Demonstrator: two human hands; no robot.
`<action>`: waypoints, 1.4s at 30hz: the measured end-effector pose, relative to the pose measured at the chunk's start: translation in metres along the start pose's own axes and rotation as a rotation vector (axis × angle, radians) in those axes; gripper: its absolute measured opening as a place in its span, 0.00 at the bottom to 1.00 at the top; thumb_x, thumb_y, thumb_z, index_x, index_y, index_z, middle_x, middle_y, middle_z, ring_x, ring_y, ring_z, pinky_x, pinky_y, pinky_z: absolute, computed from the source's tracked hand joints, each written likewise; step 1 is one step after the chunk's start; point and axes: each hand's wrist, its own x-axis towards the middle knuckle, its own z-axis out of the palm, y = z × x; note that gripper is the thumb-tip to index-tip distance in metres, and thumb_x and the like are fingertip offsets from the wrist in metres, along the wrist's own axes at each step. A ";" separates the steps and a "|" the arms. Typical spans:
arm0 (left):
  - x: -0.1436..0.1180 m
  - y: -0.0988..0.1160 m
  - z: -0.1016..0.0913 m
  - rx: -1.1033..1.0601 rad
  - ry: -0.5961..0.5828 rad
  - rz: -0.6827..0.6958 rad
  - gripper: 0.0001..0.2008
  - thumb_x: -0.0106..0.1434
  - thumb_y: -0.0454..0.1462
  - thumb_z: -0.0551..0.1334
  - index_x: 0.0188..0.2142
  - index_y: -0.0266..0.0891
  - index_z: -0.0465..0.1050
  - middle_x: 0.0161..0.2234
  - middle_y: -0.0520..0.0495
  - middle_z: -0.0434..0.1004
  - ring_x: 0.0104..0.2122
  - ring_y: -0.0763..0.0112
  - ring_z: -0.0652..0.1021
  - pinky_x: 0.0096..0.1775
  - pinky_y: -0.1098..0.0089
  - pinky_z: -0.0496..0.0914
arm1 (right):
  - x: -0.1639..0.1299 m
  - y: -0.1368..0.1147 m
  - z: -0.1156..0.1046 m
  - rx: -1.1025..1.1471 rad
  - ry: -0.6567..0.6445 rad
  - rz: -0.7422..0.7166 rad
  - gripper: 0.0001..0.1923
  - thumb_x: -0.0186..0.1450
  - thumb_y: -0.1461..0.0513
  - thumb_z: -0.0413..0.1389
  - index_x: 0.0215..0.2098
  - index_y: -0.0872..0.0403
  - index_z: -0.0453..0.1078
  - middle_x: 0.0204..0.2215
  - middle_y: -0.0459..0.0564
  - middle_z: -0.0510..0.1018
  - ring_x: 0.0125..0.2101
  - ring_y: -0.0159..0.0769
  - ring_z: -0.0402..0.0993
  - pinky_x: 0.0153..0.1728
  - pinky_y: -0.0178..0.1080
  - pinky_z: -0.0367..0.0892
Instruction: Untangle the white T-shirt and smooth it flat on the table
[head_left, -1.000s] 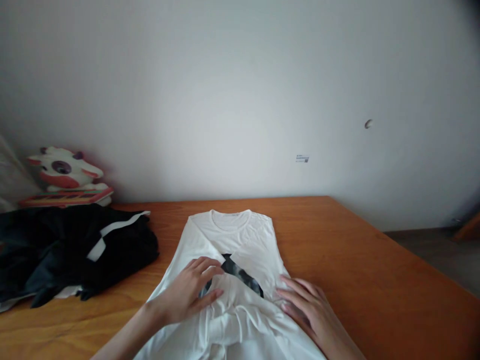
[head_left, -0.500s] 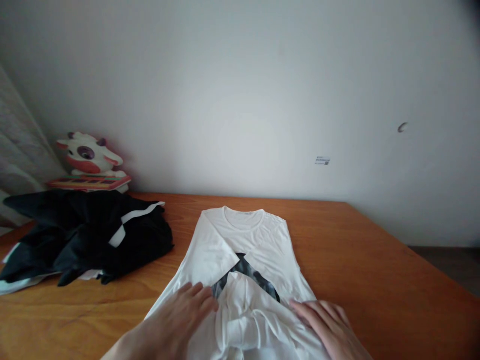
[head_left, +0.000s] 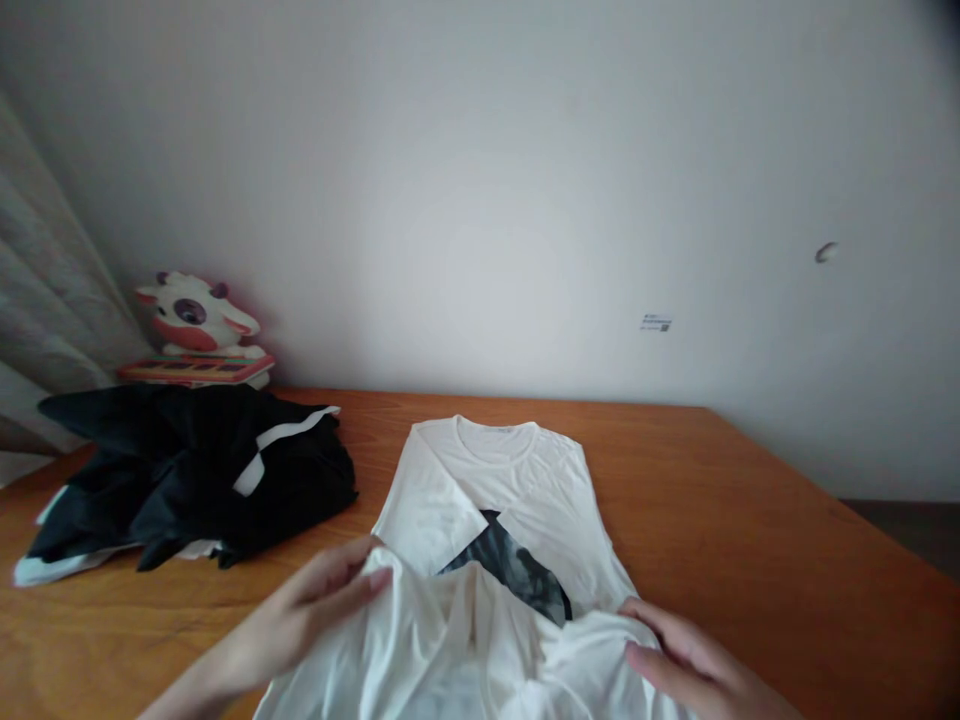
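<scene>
I look down on a white T-shirt (head_left: 495, 480) lying face up along the middle of an orange wooden desk (head_left: 712, 520), its collar toward the far wall. Both sleeves are folded inward over the chest, so only a wedge of the dark printed picture (head_left: 517, 570) shows between them.

My left hand (head_left: 315, 600) is clenched on the shirt's near hem at its left corner, fingers curled over the cloth and lifting it off the desk. My right hand (head_left: 682, 660) pinches the same hem at the right corner, thumb on top. Holding both corners keeps the edge stretched between them, which is why the raised fabric bows up in a loose ridge above the lower half of the shirt.

To the left, well apart from the shirt, a heap of black clothing with white stripes (head_left: 195, 480) sits on the desk. Behind it, against the wall, a cow-shaped toy (head_left: 196, 320) rests on a flat red box (head_left: 195, 370).
</scene>
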 end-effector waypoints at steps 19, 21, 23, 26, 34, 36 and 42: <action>0.003 -0.073 -0.032 0.299 0.231 -0.122 0.26 0.55 0.61 0.67 0.31 0.41 0.76 0.24 0.53 0.71 0.26 0.69 0.71 0.29 0.72 0.65 | 0.022 0.035 -0.004 0.097 0.132 0.080 0.28 0.56 0.41 0.65 0.44 0.52 0.75 0.25 0.46 0.79 0.28 0.38 0.76 0.29 0.36 0.69; 0.002 -0.064 -0.028 0.263 0.259 -0.094 0.27 0.56 0.63 0.66 0.27 0.41 0.74 0.24 0.52 0.71 0.27 0.69 0.71 0.30 0.72 0.66 | 0.021 0.035 -0.004 0.035 0.119 0.046 0.26 0.56 0.43 0.65 0.42 0.52 0.76 0.26 0.46 0.80 0.28 0.38 0.76 0.30 0.37 0.70; 0.003 -0.053 -0.026 0.168 0.326 -0.058 0.29 0.54 0.65 0.66 0.28 0.41 0.75 0.25 0.52 0.72 0.28 0.68 0.71 0.30 0.73 0.67 | 0.024 0.034 -0.010 -0.001 0.177 0.016 0.24 0.57 0.41 0.63 0.39 0.51 0.77 0.28 0.48 0.81 0.30 0.40 0.77 0.32 0.37 0.72; 0.000 -0.044 -0.027 0.034 0.444 -0.017 0.31 0.52 0.67 0.66 0.30 0.41 0.74 0.25 0.53 0.70 0.26 0.71 0.69 0.27 0.74 0.65 | 0.026 0.036 -0.027 0.046 0.365 -0.002 0.27 0.56 0.38 0.61 0.38 0.50 0.76 0.37 0.54 0.84 0.39 0.46 0.81 0.38 0.38 0.75; -0.022 -0.052 -0.027 -0.102 0.259 -0.141 0.30 0.51 0.63 0.69 0.41 0.45 0.71 0.28 0.52 0.77 0.30 0.63 0.77 0.32 0.68 0.71 | 0.003 0.052 -0.007 -0.092 0.331 -0.052 0.34 0.57 0.44 0.63 0.55 0.51 0.67 0.37 0.51 0.83 0.36 0.43 0.82 0.40 0.41 0.77; -0.024 -0.053 -0.027 -0.054 0.177 -0.132 0.30 0.52 0.60 0.71 0.46 0.45 0.72 0.31 0.50 0.79 0.34 0.59 0.79 0.36 0.66 0.72 | 0.001 0.053 0.003 -0.201 0.329 -0.104 0.34 0.53 0.49 0.65 0.56 0.50 0.67 0.40 0.52 0.84 0.38 0.45 0.82 0.40 0.42 0.77; -0.026 -0.053 -0.036 0.035 0.327 -0.058 0.27 0.56 0.58 0.70 0.45 0.44 0.74 0.23 0.57 0.68 0.21 0.73 0.66 0.23 0.74 0.61 | 0.001 0.041 -0.011 -0.296 0.394 -0.088 0.21 0.55 0.51 0.56 0.46 0.45 0.73 0.38 0.49 0.85 0.36 0.45 0.83 0.38 0.43 0.75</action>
